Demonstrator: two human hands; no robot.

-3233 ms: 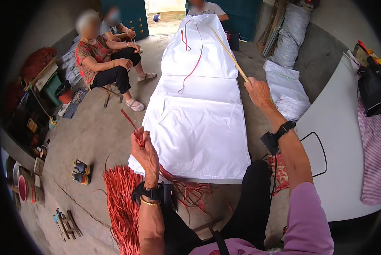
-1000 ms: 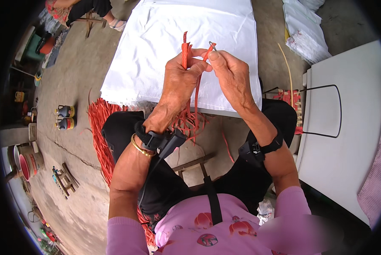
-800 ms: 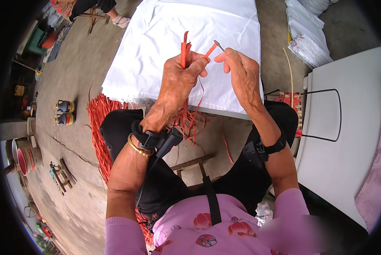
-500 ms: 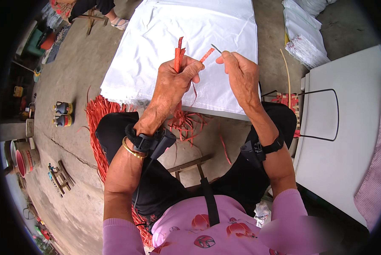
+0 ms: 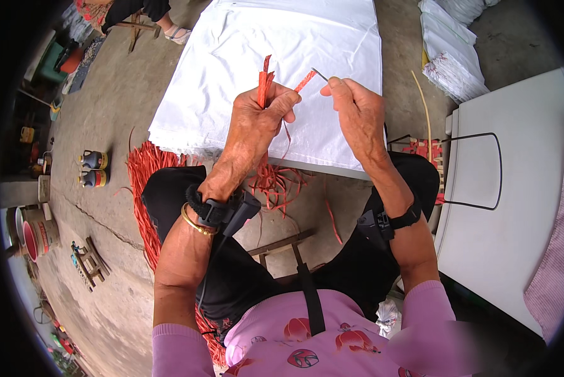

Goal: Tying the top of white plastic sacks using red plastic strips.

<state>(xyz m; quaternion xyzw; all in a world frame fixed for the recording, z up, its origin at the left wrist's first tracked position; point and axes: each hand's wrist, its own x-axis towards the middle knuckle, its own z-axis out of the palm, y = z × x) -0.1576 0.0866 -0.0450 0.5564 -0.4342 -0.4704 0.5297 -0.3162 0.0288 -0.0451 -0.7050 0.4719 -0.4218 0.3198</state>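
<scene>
Over the white cloth, my left hand (image 5: 255, 118) is closed on red raffia strands (image 5: 262, 89), whose folded ends stick up past the fingers. Its thumb and index finger pinch a short, narrow crocheted red strip (image 5: 306, 81) slanting up to the right. My right hand (image 5: 361, 119) grips a thin dark metal crochet hook (image 5: 320, 75) between thumb and index finger. The hook's tip is close to the strip's free end; whether they touch is too fine to tell. A single strand drops below my left hand.
A table with a white cloth (image 5: 288, 38) stands before my knees. Loose red raffia (image 5: 270, 188) hangs at its near edge, with a large pile (image 5: 145, 195) at left. A white cabinet (image 5: 514, 125) stands right. Small wooden stools (image 5: 92, 261) and bottles (image 5: 94, 169) are on the floor.
My right hand and the crochet hook have shifted very slightly to the right. My left hand and the raffia look almost the same.
</scene>
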